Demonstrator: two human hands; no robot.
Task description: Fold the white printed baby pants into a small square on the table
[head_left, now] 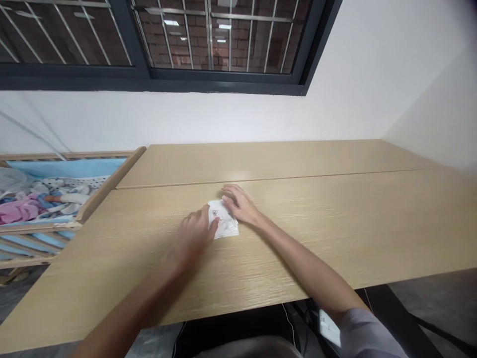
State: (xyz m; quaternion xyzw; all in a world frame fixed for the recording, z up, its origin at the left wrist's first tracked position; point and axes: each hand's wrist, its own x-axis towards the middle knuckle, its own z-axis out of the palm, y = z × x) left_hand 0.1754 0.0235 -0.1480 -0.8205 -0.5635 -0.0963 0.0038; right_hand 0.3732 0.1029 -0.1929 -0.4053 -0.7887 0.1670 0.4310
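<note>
1. Facing a white wall [194, 117] and a barred, dark-framed window [137, 49], leaning over a pale wood-grain tabletop [335, 214], with a wooden crib [112, 185] standing just beside its left end.

2. Holding a white printed packet [226, 227] between both hands, at or just above the tabletop, on the near side of the long seam [298, 177].

3. Grasping the packet's left edge with the left hand [196, 226], laying the thumb over its face; blurring too much there to show every finger.

4. Touching the upper right corner with the right hand [241, 205], curving the fingers loosely beyond it; not being able to tell whether pinching or only resting.

5. Judging by the creases, handling something very light, soft and floppy, likely wrinkling readily, perhaps tearing under a hard pull, probably sliding easily; being unable to tell paper from plastic film.

6. Best taking hold by opposite edges or corners, pinching between thumb and fingertips; finding the lower right corner uncovered.

7. Counting one packet, two hands, one tabletop with one seam, one crib, one window, one apparent white power strip [329, 328] below the front edge, and one pink cloth [20, 211] among crib fabrics too jumbled for counting.
</note>
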